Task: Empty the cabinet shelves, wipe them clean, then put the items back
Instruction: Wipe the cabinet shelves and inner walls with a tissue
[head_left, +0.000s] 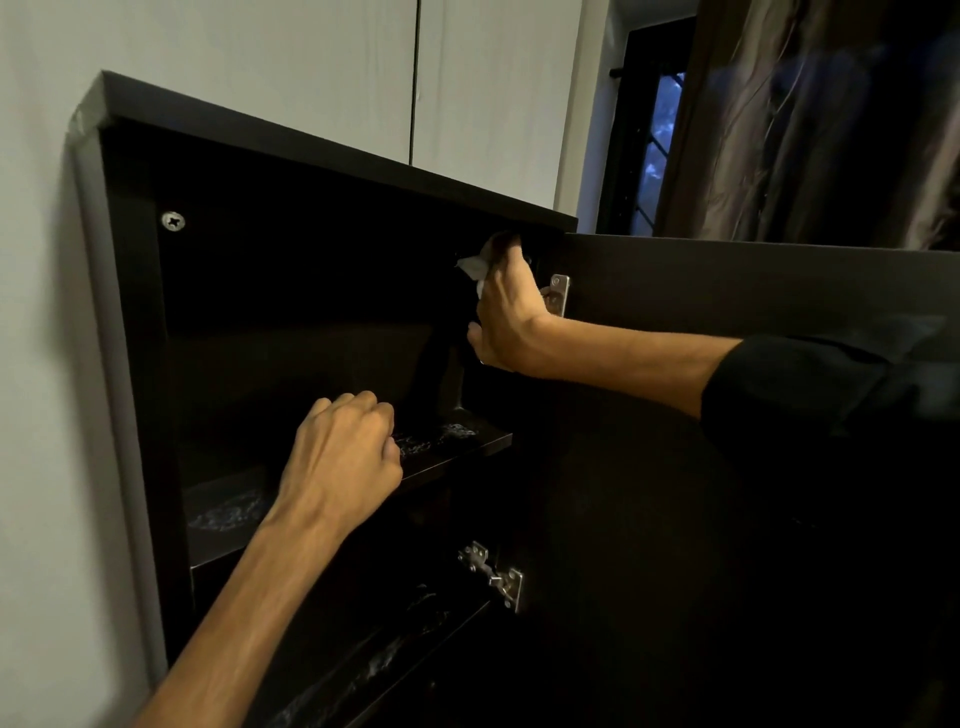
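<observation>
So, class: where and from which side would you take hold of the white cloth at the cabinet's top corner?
Pinch the loose white cloth tail poking out left of the right hand, coming from the open front; the rest is bunched under its fingers.

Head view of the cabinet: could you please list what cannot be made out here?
- Right hand fingertips: hidden behind the white cloth, head view.
- Top compartment's back wall: too dark to read.
- Lower shelf: cut off by the bottom edge.
- Shelf under the left hand: covered by it.
</observation>
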